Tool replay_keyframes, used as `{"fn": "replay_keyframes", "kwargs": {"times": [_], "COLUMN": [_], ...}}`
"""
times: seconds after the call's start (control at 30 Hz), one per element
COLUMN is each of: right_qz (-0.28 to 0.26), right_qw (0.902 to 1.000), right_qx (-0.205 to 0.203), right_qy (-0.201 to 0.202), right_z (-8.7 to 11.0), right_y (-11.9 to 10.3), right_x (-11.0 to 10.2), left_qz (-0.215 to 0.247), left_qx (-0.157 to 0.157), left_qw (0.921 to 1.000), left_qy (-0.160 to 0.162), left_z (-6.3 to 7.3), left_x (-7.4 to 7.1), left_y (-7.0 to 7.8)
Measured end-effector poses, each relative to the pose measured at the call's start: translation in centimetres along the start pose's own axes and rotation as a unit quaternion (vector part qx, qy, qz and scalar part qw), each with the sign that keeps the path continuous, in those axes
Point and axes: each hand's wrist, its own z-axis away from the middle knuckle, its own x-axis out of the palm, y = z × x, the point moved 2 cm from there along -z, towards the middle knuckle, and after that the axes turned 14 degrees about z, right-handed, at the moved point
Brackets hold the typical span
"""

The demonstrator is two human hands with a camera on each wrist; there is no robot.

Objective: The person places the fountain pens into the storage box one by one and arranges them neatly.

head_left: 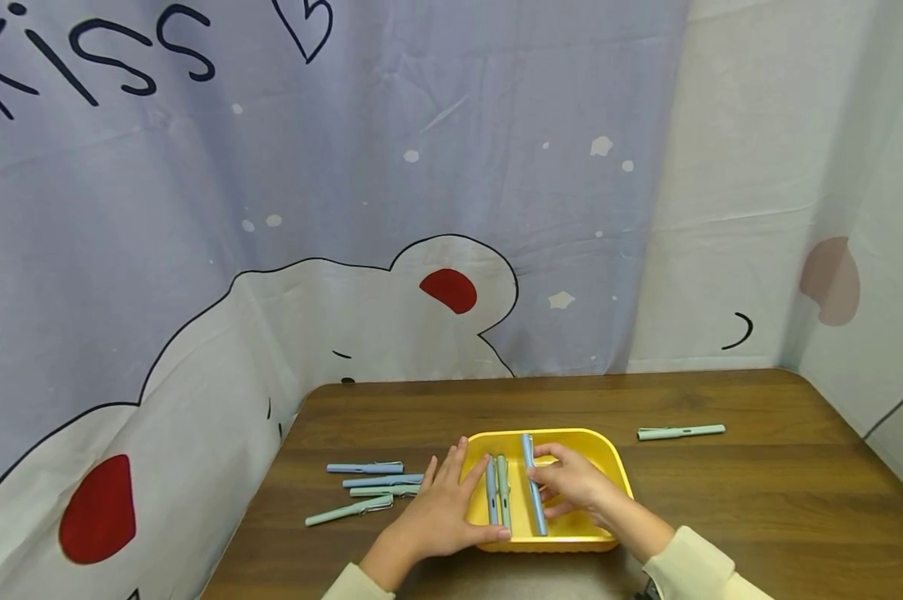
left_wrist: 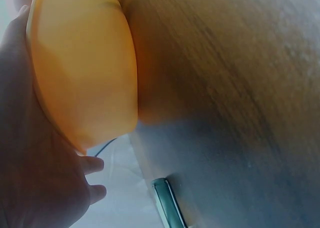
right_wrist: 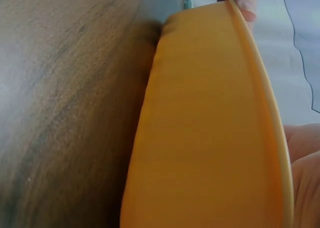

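A yellow tray (head_left: 564,545) stands on the wooden table, with a blue pen (head_left: 491,493) and a green pen (head_left: 503,490) lying side by side at its left. My right hand (head_left: 571,483) reaches over the tray's right part and pinches another blue pen (head_left: 535,492), held lengthwise above the tray floor. Spread over the left rim, my left hand (head_left: 446,510) rests with straight fingers and its thumb along the near edge. Both wrist views show mostly the tray's outer wall (left_wrist: 85,63), and the held pen is hidden there.
Left of the tray lie two blue pens, the farther one (head_left: 365,468) and the nearer one (head_left: 380,481), plus two green pens, one (head_left: 380,492) partly behind my left hand and one (head_left: 349,511) angled. A further green pen (head_left: 680,432) lies at the right. A printed curtain (head_left: 451,167) hangs behind the table.
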Motion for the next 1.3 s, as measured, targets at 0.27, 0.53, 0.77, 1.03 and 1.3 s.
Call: {"fn": "replay_keyframes", "kwargs": {"times": [0.27,0.53,0.77,1.03,1.3], "right_qz": [0.002,0.020,0.029,0.070,0.114], "right_qw": [1.0000,0.9995,0.9989,0.9961,0.9918], "right_qx": [0.002,0.023,0.036,0.050,0.048], "right_qy": [-0.009,0.002,0.009,0.022,0.033], "right_z": [-0.7,-1.2,-1.6,-1.8,-1.8], "right_y": [0.6,0.7,0.6,0.7,-0.1], "right_x": [1.2,1.9,2.3,2.6,2.6], "left_qz": [0.002,0.006,0.009,0.013,0.010], "left_qx": [-0.004,-0.001,-0.007,-0.004,-0.003], "left_qw": [1.0000,1.0000,0.9999,0.9999,0.9999], "left_qy": [-0.004,-0.005,-0.008,-0.009,-0.009], "left_z": [0.0,0.1,0.0,0.0,0.0], "left_x": [0.1,0.1,0.0,0.0,-0.1], "left_y": [-0.1,-0.1,-0.1,0.0,0.1]}}
